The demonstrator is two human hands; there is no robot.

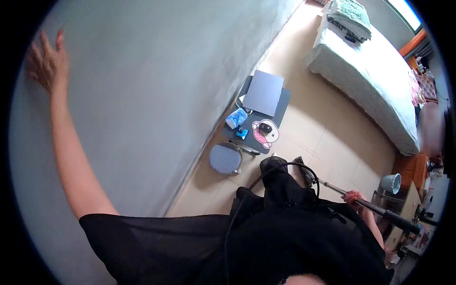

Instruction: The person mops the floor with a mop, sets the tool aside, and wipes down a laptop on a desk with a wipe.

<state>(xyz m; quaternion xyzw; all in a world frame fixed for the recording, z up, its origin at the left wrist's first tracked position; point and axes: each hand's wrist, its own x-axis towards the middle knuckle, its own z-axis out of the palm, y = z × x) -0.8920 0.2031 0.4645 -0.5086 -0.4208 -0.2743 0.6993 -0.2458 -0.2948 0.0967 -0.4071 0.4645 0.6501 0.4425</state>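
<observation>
At the far left, my left hand (50, 66) rests against the grey wall (142, 85) with its fingers spread, holding nothing. On the right, my right hand (354, 198) is wrapped round a metal pole (335, 189) that ends in a thick black grip (401, 222). The pole slants away toward a dark, flat piece (306, 171) near the floor by my feet; clothing partly hides it, so its kind is unclear. A black cord (306, 166) loops across the front of my black clothing (304, 237).
Along the wall stand a low dark table (280, 107) with a closed laptop (264, 92), a mouse (265, 128) and a blue-white packet (236, 118), and a round grey stool (225, 158). A bed (365, 85) with folded bedding (350, 19) and a light bucket (390, 183) are right.
</observation>
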